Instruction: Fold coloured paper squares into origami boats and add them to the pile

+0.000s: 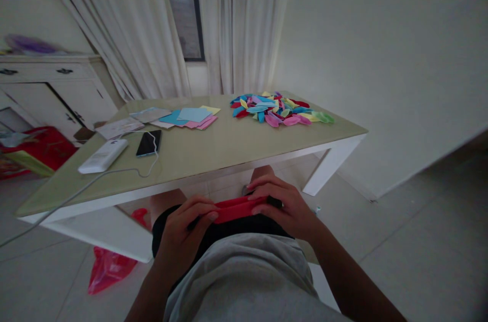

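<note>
Both of my hands hold a folded strip of red paper (236,208) in my lap, below the near edge of the low table (198,152). My left hand (183,230) grips its left end with the fingers curled round it. My right hand (284,205) presses its right part, fingers closed over the top. On the far right of the table lies a heap of several folded coloured paper pieces (280,108). Flat coloured paper sheets (192,117) lie at the far middle.
A black phone (148,142) with a white cable and a white power bank (102,156) lie on the table's left side, beside some printed sheets (120,127). A red plastic bag (109,267) lies on the floor. A white cabinet (57,88) stands at left, curtains behind.
</note>
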The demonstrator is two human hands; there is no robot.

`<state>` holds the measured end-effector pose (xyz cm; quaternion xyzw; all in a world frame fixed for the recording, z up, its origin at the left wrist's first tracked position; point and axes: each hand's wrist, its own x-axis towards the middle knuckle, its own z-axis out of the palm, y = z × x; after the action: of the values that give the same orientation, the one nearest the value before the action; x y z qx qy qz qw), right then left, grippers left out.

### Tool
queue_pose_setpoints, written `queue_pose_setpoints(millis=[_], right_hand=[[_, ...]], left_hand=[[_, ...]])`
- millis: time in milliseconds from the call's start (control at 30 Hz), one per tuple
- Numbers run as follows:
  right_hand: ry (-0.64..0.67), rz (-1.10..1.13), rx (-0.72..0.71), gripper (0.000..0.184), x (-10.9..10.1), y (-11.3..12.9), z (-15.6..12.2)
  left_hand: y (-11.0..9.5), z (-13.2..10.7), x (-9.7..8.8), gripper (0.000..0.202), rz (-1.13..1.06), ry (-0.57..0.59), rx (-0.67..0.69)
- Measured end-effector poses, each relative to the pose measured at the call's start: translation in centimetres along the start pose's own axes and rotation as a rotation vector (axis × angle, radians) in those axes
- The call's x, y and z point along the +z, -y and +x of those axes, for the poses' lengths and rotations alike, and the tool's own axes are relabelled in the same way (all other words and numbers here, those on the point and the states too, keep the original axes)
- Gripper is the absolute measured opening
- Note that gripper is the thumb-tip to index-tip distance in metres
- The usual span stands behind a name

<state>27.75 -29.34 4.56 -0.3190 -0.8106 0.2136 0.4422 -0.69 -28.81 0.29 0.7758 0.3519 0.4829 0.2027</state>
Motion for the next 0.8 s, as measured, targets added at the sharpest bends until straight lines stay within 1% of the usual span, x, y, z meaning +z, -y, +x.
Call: queue_pose_setpoints(millis=[67, 200, 300, 333, 400, 500, 567, 600, 633, 667, 700, 733, 767, 800], right_hand=[[0.008, 0.008, 0.008, 0.012, 0.1, 0.0, 0.0], [-0.020, -0.018, 0.035, 0.021, 0.2, -0.2, 0.1], [-0.010, -0.054, 0.072, 0.026, 0.3, -0.3, 0.2], [-0.007, -0.064, 0.086, 0.027, 0.3, -0.3, 0.2], [0.008, -0.074, 0.105, 0.030, 0.3, -0.3, 0.2], [0.020, -0.077, 0.117, 0.030, 0.4, -0.6, 0.0], [-0.012, -0.060, 0.138, 0.027, 0.5, -0.8, -0.2], [-0.044, -0.050, 0.153, 0.022, 0.6, -0.9, -0.2], [-0.068, -0.051, 0.165, 0.018, 0.7, -0.9, -0.2], [-0.077, -0.071, 0.167, 0.023, 0.8, -0.9, -0.1], [-0.064, -0.113, 0.152, 0.032, 1.0, -0.9, 0.0], [-0.024, -0.173, 0.117, 0.038, 1.2, -0.9, 0.2], [0.032, -0.242, 0.065, 0.037, 1.4, -0.8, 0.4], [0.094, -0.308, 0.012, 0.029, 1.7, -0.8, 0.6]], left_hand=[[-0.1, 0.0, 0.0, 0.019, -0.005, 0.021, 0.004], [-0.4, 0.4, -0.3, 0.024, -0.047, 0.078, -0.027], [-0.2, 0.6, -0.5, 0.023, -0.096, 0.133, -0.048], [-0.1, 0.6, -0.5, 0.022, -0.116, 0.134, -0.062], [0.2, 0.4, -0.4, 0.016, -0.149, 0.103, -0.126], [0.5, -0.2, -0.3, 0.010, -0.173, 0.025, -0.269], [0.7, -0.5, -0.2, 0.012, -0.169, -0.015, -0.333], [0.7, -0.5, -0.2, 0.014, -0.163, -0.028, -0.344], [0.7, -0.4, -0.1, 0.016, -0.151, -0.036, -0.342], [0.6, -0.3, -0.1, 0.018, -0.133, -0.037, -0.329], [0.5, -0.1, 0.0, 0.017, -0.114, -0.028, -0.305], [0.3, 0.2, 0.1, 0.016, -0.096, -0.010, -0.271], [0.1, 0.5, 0.3, 0.015, -0.078, 0.014, -0.232], [-0.1, 0.7, 0.5, 0.015, -0.063, 0.037, -0.194]])
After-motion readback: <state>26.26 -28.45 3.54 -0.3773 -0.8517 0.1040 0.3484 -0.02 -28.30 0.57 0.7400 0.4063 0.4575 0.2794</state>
